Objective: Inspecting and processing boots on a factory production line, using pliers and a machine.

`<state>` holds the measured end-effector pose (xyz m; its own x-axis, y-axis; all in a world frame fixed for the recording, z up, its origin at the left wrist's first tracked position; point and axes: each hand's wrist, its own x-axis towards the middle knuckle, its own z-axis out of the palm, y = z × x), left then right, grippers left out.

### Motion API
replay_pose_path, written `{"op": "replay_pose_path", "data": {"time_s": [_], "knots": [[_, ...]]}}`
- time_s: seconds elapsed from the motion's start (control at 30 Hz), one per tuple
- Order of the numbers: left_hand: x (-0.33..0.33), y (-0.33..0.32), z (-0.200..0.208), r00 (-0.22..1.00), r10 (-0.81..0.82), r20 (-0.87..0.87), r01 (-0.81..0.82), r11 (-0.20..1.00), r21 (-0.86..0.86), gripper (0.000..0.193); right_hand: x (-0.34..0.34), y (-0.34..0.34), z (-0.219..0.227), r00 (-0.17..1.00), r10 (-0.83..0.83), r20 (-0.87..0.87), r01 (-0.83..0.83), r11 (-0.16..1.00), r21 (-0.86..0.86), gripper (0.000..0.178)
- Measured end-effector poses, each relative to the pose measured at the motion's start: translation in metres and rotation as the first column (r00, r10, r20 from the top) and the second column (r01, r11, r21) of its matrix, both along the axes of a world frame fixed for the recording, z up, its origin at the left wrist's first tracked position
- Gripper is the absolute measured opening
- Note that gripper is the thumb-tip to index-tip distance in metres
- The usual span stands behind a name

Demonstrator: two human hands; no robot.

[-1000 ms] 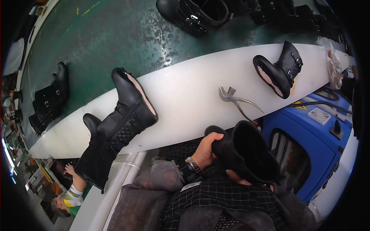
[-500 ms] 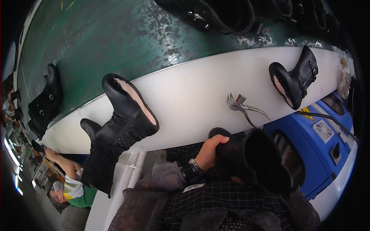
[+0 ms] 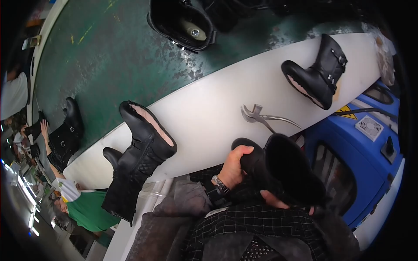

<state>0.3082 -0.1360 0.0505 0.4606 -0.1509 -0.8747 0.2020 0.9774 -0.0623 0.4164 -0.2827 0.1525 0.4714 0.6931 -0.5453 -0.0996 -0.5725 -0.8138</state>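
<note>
A black boot (image 3: 291, 174) is held in front of my body, its wide shaft opening facing up and toward me. My left hand (image 3: 235, 167) is closed around its toe end, thumb on top. Below the shaft, fingers of my right hand (image 3: 275, 200) press against the boot; the rest of that hand is hidden. Just beyond the held boot, metal lasting pincers (image 3: 260, 116) lie on the white bench (image 3: 217, 108), one handle running behind the shaft. At the bench's right stands a buckled black boot (image 3: 315, 74) with a pale sole edge.
Two black boots (image 3: 146, 141) lie at left, over the bench's near edge. Beyond is a worn green surface (image 3: 130, 56) with more boots (image 3: 191, 26). A blue machine (image 3: 352, 152) stands close on my right. At far left, a person in green (image 3: 89, 209) reaches to a boot.
My view has turned slightly, shifting the bench and its things. More of my right fingers shows under the boot. The person at left now reaches farther out. The back boots appear farther left.
</note>
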Motion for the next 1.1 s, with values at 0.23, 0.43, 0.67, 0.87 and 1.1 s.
{"op": "replay_pose_path", "data": {"time_s": [0.23, 0.43, 0.67, 0.87, 1.1], "knots": [[0.002, -0.011, -0.01, 0.991, -0.104, 0.083, 0.093, 0.987, 0.129, 0.031, -0.022, -0.019, -0.027, 0.954, -0.291, -0.074, 0.299, 0.9, 0.317, 0.064], [-0.014, -0.016, -0.001, 0.959, -0.278, 0.055, 0.266, 0.95, 0.161, 0.034, -0.049, -0.041, -0.029, 0.852, -0.428, -0.303, 0.513, 0.801, 0.31, 0.067], [-0.003, -0.012, 0.0, 0.927, -0.363, -0.094, 0.371, 0.924, 0.092, 0.035, -0.03, -0.027, -0.02, 0.792, -0.493, -0.359, 0.579, 0.793, 0.188, 0.064], [0.005, -0.007, 0.004, 0.92, -0.359, -0.155, 0.368, 0.929, 0.031, 0.035, -0.011, -0.031, -0.025, 0.751, -0.497, -0.435, 0.579, 0.812, 0.072, 0.06], [0.006, -0.009, 0.0, 0.965, -0.228, -0.132, 0.236, 0.971, 0.048, 0.033, -0.004, -0.035, -0.024, 0.842, -0.321, -0.434, 0.391, 0.917, 0.082, 0.054]]}}
